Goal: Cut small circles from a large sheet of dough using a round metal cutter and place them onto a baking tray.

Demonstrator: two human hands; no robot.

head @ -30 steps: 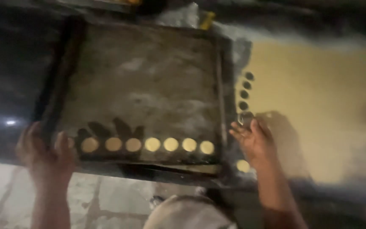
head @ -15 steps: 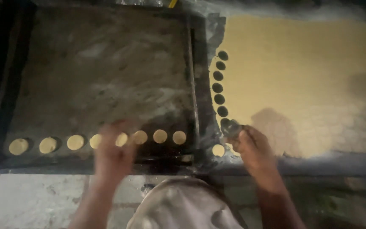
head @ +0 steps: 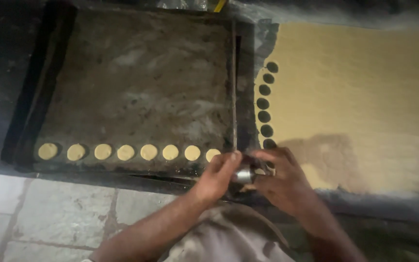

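A small round metal cutter [head: 243, 174] sits between both hands at the near edge of the worktop. My right hand [head: 287, 182] grips it from the right. My left hand [head: 217, 177] touches its left side with the fingertips. A dark square baking tray [head: 136, 92] lies to the left, with a row of several pale dough discs [head: 124, 152] along its near edge. To the right spreads a rolled yellow dough sheet [head: 364, 102] with a column of round cut-out holes [head: 265, 103] down its left edge.
The tray's raised right rim [head: 233, 87] separates it from the dough sheet. Grey stone floor tiles [head: 54, 213] show below the worktop at the lower left. My light-coloured clothing [head: 229, 237] fills the bottom centre.
My left hand has moved right from the tray's near edge to meet my right hand at the cutter. The view has shifted slightly to the right.
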